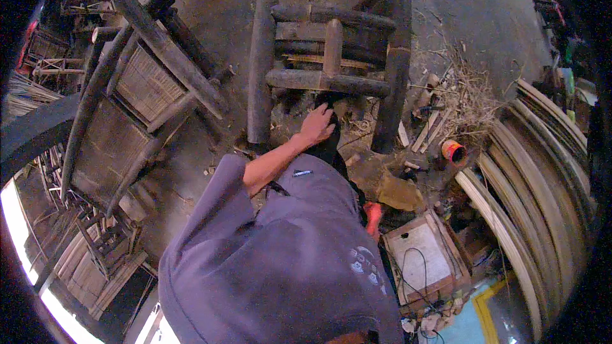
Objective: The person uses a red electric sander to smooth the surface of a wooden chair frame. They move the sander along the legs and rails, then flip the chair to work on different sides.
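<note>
While the left hand (319, 124) is leaving its fingers' grip unclear, the seemingly heavy, stiff dark frame (332, 44) is offering graspable rails (358, 85).

Orange can (452, 151) near curved strips (534, 207); pale-topped box (435, 253).
</note>
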Available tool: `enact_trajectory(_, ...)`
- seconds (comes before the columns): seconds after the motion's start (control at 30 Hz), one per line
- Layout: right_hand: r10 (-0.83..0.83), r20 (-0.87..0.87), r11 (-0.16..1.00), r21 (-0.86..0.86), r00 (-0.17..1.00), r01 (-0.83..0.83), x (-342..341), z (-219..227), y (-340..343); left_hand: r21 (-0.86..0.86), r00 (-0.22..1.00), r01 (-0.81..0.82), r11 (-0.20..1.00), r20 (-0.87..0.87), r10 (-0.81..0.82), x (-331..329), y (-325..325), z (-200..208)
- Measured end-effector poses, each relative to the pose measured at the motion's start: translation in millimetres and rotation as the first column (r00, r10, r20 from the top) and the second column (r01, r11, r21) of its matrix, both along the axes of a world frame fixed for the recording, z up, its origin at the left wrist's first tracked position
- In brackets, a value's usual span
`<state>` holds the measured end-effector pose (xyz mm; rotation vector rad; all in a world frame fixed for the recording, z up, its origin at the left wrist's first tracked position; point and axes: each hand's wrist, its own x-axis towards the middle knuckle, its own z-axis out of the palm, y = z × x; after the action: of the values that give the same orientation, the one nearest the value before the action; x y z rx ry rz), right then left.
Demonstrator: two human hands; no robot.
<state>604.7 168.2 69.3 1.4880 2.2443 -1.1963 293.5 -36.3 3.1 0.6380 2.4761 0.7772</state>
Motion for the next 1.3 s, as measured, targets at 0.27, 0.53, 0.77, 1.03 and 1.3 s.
enact_trajectory(0.27,-0.043,0.034,0.992,0.117,0.998,0.039,-52.5,170.1,7.2,0.186,0.907,-0.060,0.981,0.420,-0.024,0.4,10.3,26.2)
enact_trajectory(0.53,0.204,-0.022,0.979,-0.024,0.979,-0.204,-167.8,227.8,-17.3,0.174,0.026,-0.513,0.841,0.982,-0.188,-26.5,100.3,150.7)
enact_trajectory(0.77,0.350,-0.082,0.931,-0.076,0.933,-0.356,-203.4,212.5,-20.6,-0.171,-0.427,-0.661,0.731,0.886,-0.179,-46.2,123.1,144.4)
enact_trajectory(1.03,0.216,0.007,0.974,-0.077,0.976,-0.215,-252.7,203.5,-0.1,-0.276,-0.283,-0.605,0.747,0.951,0.123,-82.5,159.0,167.8)
enact_trajectory(1.3,0.089,0.173,0.975,-0.217,0.981,-0.050,-291.3,205.2,9.7,-0.379,-0.398,-0.519,0.766,0.900,0.175,-99.3,168.3,143.3)
